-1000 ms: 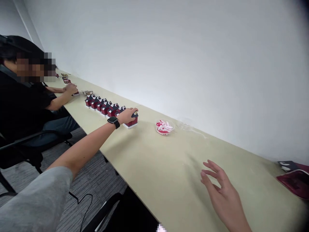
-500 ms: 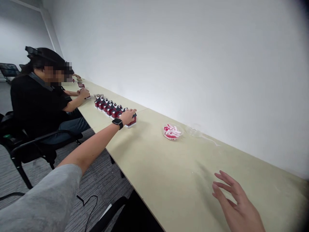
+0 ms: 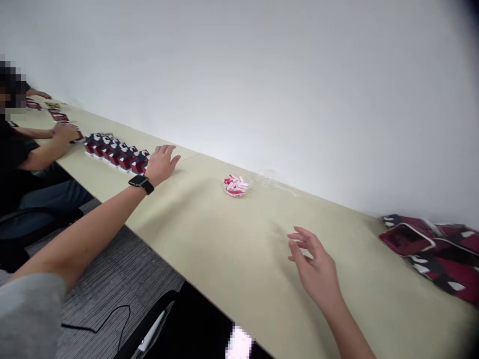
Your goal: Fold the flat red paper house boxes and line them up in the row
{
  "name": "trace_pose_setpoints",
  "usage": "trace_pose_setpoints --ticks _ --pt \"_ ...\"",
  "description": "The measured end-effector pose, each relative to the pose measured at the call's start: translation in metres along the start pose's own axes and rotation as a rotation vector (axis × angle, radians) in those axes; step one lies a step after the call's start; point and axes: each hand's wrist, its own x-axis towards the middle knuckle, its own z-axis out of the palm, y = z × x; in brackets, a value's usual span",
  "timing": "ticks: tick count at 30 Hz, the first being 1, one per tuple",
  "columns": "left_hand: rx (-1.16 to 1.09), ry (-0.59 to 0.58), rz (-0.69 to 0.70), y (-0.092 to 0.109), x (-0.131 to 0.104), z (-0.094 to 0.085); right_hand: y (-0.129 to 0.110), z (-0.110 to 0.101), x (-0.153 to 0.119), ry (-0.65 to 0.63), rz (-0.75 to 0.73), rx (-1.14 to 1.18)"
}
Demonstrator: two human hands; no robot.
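My left hand, with a black watch on its wrist, is raised beside the near end of a row of small dark-red houses with black and white roofs. Its fingers are apart and hold nothing; part of the row's end is hidden behind it. Over the table, my right hand hovers with loosely curved, spread fingers and nothing between them. A round clear dish of pink, red and white pieces lies between my hands, nearer the wall.
Flat dark-red pieces with black and white parts lie at the table's right. Clear plastic rests near the wall. At the far left, a person holds a small red object. A chair arm and black cable are below the table edge.
The view has turned right, bringing the flat red pieces into sight. My left hand has come off the house at the row's end, fingers spread. My right hand stays open.
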Motion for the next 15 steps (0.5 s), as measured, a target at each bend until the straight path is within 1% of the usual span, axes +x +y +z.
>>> trace_pose_setpoints --ticks 2,4,5,6,7,8,10,11,13,14,15 --pt "-0.127 -0.086 0.013 0.045 -0.004 -0.009 -0.002 -0.001 0.002 0.036 0.056 0.092" --pt "-0.205 -0.179 0.027 0.099 -0.015 -0.017 -0.001 -0.002 0.005 0.078 0.171 0.268" --pt "-0.249 -0.214 0.067 0.128 -0.025 -0.02 -0.001 -0.004 0.007 0.1 0.222 0.37" --pt "-0.307 -0.241 0.135 0.158 -0.038 -0.024 0.0 -0.005 0.01 0.119 0.257 0.473" --pt "-0.368 -0.247 0.224 0.188 -0.052 -0.027 0.0 -0.008 0.012 0.13 0.275 0.564" --pt "-0.446 -0.242 0.351 0.217 -0.067 -0.031 0.001 -0.01 0.014 0.131 0.283 0.633" --pt "-0.649 -0.193 0.638 0.272 -0.097 -0.035 0.0 -0.017 0.016 0.112 0.299 0.727" --pt "-0.696 -0.176 0.786 0.296 -0.109 -0.035 -0.001 -0.021 0.016 0.083 0.314 0.777" --pt "-0.698 -0.162 1.002 0.332 -0.122 -0.028 -0.005 -0.029 0.015 -0.025 0.331 0.901" --pt "-0.679 -0.162 1.079 0.345 -0.122 -0.021 -0.007 -0.033 0.015 -0.084 0.324 0.965" --pt "-0.66 -0.168 1.109 0.353 -0.118 -0.012 -0.009 -0.036 0.015 -0.133 0.307 1.022"
